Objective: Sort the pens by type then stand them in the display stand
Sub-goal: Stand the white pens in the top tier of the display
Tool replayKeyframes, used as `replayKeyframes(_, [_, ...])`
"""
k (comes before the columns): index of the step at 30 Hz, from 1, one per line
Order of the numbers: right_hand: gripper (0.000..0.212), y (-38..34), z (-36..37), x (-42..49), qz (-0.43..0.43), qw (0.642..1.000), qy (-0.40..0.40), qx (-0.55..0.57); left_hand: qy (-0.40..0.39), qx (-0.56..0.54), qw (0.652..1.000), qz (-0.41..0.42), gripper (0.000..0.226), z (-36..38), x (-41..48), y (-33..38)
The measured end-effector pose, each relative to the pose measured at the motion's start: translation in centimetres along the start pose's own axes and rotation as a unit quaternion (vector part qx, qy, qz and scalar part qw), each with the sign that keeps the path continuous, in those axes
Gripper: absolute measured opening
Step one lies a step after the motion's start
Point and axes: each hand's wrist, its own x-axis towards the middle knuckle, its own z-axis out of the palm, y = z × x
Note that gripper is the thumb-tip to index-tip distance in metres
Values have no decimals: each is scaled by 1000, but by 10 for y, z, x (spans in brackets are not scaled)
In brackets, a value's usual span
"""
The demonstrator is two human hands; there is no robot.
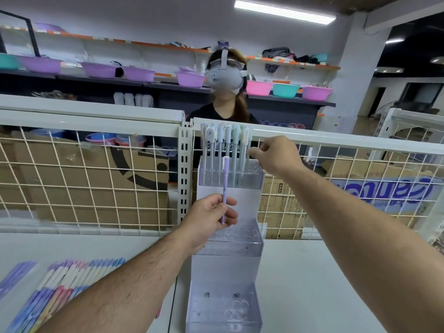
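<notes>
A clear three-tier display stand (228, 239) rises in the middle of the white counter. Several pastel pens (228, 145) stand upright in its top tier. My left hand (211, 217) pinches a purple pen (224, 188) upright in front of the stand, its cap reaching the top tier. My right hand (276, 155) is at the right end of the top row, fingers curled beside the rightmost pen; whether it grips that pen is unclear. The middle and bottom tiers hold no pens.
Rows of pink, purple and blue pens (72, 280) lie on the counter at lower left. A white wire-grid fence (84, 176) backs the counter, with cardboard boxes behind it. A person wearing a headset (225, 109) stands beyond the fence.
</notes>
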Motion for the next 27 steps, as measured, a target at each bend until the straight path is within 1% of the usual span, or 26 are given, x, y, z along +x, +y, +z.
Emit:
replayKeyframes(2, [31, 6, 2, -19, 5, 997, 15, 70, -9, -2, 1000, 2, 24, 1, -1, 0])
replayKeyframes(3, [30, 8, 3, -32, 2, 994, -4, 108, -14, -1, 1000, 4, 24, 2, -1, 0])
replayKeyframes(5, [26, 10, 6, -55, -14, 986, -70, 149, -25, -3, 1000, 9, 25, 4, -1, 1])
replayKeyframes(7, [19, 8, 8, -70, -24, 979, -115, 168, -35, -9, 999, 10, 27, 6, 0, 2])
replayKeyframes(9, [12, 4, 12, -78, -29, 971, -139, 193, -40, -1, 999, 12, 28, 7, -1, 3])
replayKeyframes(11, [14, 1, 15, -82, -36, 967, -155, 200, -46, 20, 999, 19, 30, 9, -2, 4])
replayKeyframes(13, [17, -1, 19, -84, -43, 969, -160, 182, -53, 47, 997, 21, 31, 10, -2, 5])
replayKeyframes(15, [17, -2, 18, -83, -38, 970, -162, 179, -61, 66, 996, 17, 27, 10, -2, 7])
replayKeyframes(17, [17, -2, 10, -78, -29, 970, -151, 188, -63, 107, 992, 29, 18, 10, 0, 9])
replayKeyframes(18, [17, -3, 3, -74, -21, 971, -134, 196, -60, 135, 988, 39, 15, 10, 0, 9])
replayKeyframes(21, [14, -5, -23, -56, 6, 974, -70, 215, -60, 198, 977, 57, 24, 8, 3, 4])
replayKeyframes(24, [11, -9, -44, -36, 21, 973, -22, 228, -81, 294, 950, 62, 34, 7, 4, -3])
replayKeyframes(27, [11, -15, -53, -19, 18, 974, 23, 225, -88, 330, 939, 49, 32, 5, 7, -6])
